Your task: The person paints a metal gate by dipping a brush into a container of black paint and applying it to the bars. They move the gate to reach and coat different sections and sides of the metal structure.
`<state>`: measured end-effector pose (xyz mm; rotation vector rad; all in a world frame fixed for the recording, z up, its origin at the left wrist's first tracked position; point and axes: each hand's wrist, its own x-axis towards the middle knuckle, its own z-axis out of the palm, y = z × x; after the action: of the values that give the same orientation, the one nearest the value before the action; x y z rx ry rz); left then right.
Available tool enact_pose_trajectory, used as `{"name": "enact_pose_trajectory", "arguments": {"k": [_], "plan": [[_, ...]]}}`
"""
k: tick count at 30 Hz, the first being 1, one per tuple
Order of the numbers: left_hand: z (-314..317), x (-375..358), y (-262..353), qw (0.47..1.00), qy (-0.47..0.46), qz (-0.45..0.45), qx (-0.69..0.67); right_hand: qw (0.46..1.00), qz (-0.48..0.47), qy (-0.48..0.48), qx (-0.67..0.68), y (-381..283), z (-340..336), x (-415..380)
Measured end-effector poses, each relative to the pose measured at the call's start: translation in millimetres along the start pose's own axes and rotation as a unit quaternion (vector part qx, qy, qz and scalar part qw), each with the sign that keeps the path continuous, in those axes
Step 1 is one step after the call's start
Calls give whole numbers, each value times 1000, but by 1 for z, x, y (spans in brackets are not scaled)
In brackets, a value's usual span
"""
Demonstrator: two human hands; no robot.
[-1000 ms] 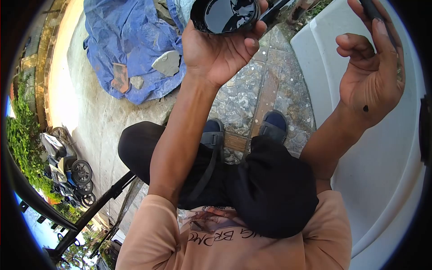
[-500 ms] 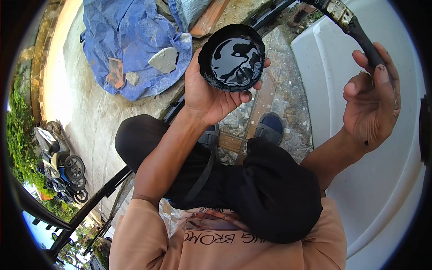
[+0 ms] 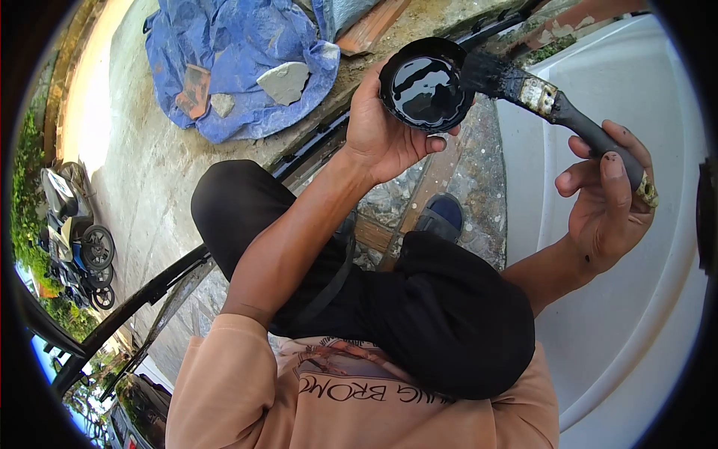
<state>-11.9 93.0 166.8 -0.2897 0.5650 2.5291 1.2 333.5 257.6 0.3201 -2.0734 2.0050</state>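
In my left hand (image 3: 385, 138) rests a small round bowl (image 3: 396, 108), its rim coated black, with the fingers wrapped under and around it. Glossy black paint (image 3: 430, 90) lies inside the bowl. My right hand (image 3: 613, 198) grips the dark handle of a paintbrush (image 3: 576, 116) between thumb and fingers. The brush's metal band is spattered and worn, and its black bristles overlap the bowl's right rim in this view.
A blue tarp (image 3: 239, 45) with broken stone pieces (image 3: 284, 82) lies on the ground at upper left. Black metal bars (image 3: 176, 273) run diagonally past my knees. A large white smooth surface (image 3: 621, 322) fills the right side. Parked motorbikes (image 3: 78, 232) stand far left.
The bowl has shifted right. The paintbrush has come down and left, so its bristles are now at the bowl's rim; both hands keep their hold.
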Motion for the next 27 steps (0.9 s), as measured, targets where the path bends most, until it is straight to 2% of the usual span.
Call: {"name": "enact_pose_trajectory", "arguments": {"k": [2,17,21,23,27], "plan": [[-1,-1,-2,1000,13,3,9,999,14,-26,27,-2,5,-2],[0,2,-4,1000,-5,-19,-18,999,-18,-2,32,3,9,-1],[7,4,2,997,-46,-28,-63,999,-18,-4,52,-1,12,2],[6,8,9,991,-93,-39,-88,998,-37,3,52,-3,12,6],[29,15,30,990,-115,-45,-68,994,-106,-15,11,-13,5,24]]}}
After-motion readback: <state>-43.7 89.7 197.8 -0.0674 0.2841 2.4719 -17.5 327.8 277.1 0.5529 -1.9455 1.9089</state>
